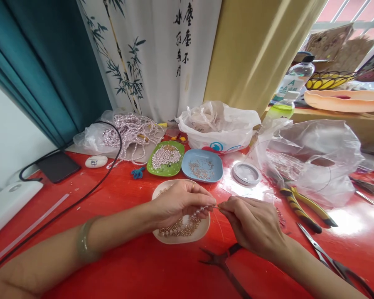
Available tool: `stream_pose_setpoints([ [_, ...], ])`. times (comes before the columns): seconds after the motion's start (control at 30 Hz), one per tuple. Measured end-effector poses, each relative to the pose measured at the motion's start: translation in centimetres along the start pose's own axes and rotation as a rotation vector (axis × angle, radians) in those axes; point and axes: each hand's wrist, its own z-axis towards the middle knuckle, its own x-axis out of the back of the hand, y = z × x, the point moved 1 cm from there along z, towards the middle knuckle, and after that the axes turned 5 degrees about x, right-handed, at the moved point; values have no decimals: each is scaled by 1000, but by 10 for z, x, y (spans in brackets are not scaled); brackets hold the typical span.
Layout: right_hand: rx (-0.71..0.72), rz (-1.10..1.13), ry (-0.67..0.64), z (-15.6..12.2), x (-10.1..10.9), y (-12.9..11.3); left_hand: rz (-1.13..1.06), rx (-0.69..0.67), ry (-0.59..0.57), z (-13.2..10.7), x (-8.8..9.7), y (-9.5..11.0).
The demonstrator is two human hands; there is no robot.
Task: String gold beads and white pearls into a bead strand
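Observation:
My left hand (pixel 180 202) hovers over a white dish (pixel 202 233) of gold and pearl beads and pinches a short strand of pearls (pixel 202 211) at its fingertips. My right hand (pixel 252 222) is closed in a pinch just to the right, its fingertips meeting the left hand's at the end of the strand, probably on a thin wire too fine to make out. A green bangle (pixel 84 245) sits on my left wrist.
Behind the dish stand a green dish of pearls (pixel 166 158), a blue dish of small findings (pixel 202 166) and a wire spool (pixel 246 173). Yellow-handled pliers (pixel 305 207), scissors (pixel 327 256) and dark cutters (pixel 224 265) lie on the red table. Plastic bags, pearl strands (pixel 131 133), a phone (pixel 58 166) and a cable sit behind.

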Motion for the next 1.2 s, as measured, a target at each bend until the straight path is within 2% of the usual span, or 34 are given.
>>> stream_pose_setpoints([
  [0.2, 5, 60, -13, 0, 3, -2, 75, -41, 54, 0, -2, -2],
  [0.47, 4, -12, 7, 1, 5, -1, 42, 36, -48, 0, 4, 6],
  [0.7, 119, -91, -13, -2, 4, 0, 289, 44, -41, -2, 8, 7],
  [0.87, 179, -129, -75, -5, 4, 0, 376, 5, -33, -1, 8, 4],
  [1.0, 200, -151, -66, -4, 4, -1, 441, -33, -55, 0, 7, 2],
  [1.2, 216, -164, -62, 0, 8, -4, 417, -44, -94, 2, 7, -1],
])
